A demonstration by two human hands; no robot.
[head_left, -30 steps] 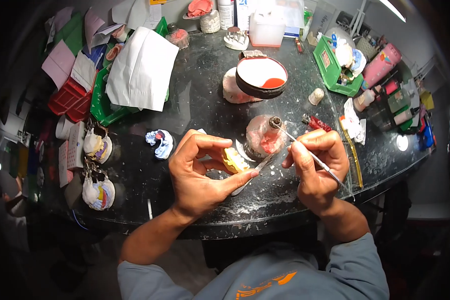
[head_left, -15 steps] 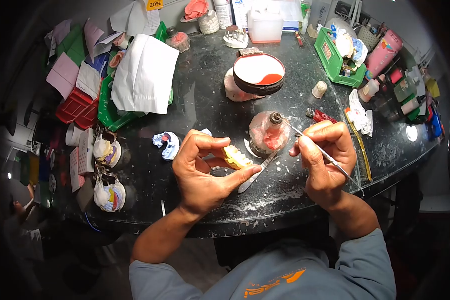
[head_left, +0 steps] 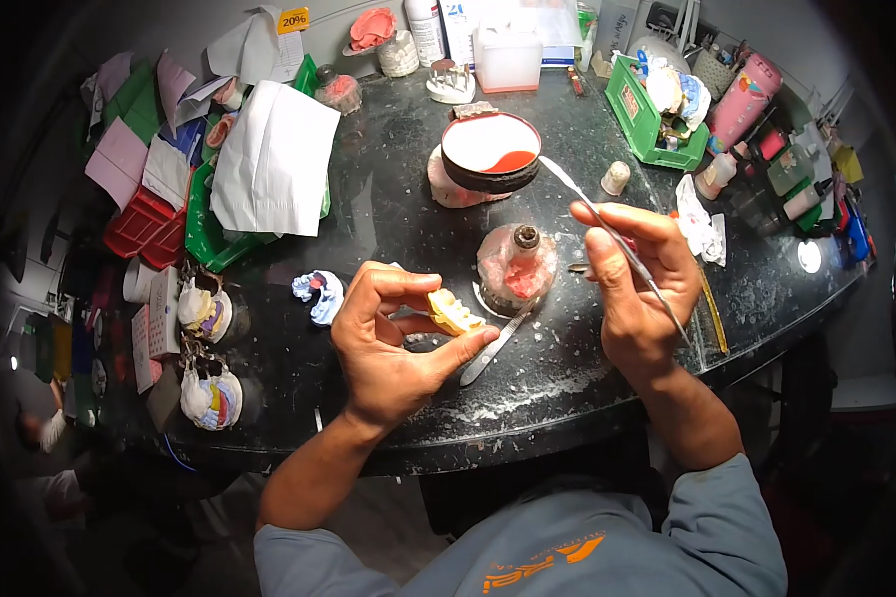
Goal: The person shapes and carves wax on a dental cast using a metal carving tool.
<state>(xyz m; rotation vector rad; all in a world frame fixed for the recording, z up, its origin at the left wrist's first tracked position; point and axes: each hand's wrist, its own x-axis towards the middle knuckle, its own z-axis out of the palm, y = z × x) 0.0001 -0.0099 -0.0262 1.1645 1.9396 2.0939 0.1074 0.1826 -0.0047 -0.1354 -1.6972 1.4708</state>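
My left hand [head_left: 388, 338] pinches a yellow dental model [head_left: 454, 312] between thumb and fingers. In my right hand [head_left: 642, 279] is a thin metal tool [head_left: 622, 246], its pale flat tip pointing up and left, beside the round tin. That tin [head_left: 491, 149] holds white and red material and rests tilted on a pinkish-white block [head_left: 458, 189]. Between my hands stands a glass burner [head_left: 516, 267] with a metal neck and pink residue. A flat metal blade [head_left: 493, 350] lies on the table just right of my left fingertips. A blue-white horseshoe-shaped piece [head_left: 319, 297] lies left of my left hand.
Two articulated casts [head_left: 209, 398] stand at the left. White paper [head_left: 274, 159] covers a green bin [head_left: 204, 234]. Another green bin [head_left: 647, 124] with casts is at the back right, near a small whitish cup [head_left: 615, 178]. A yellow strip [head_left: 713, 313] lies at the right.
My right hand has turned the tool, so its tip moved from beside the burner's neck up to the tin; a flat end now points upward. My left hand keeps its pinch on the yellow model.
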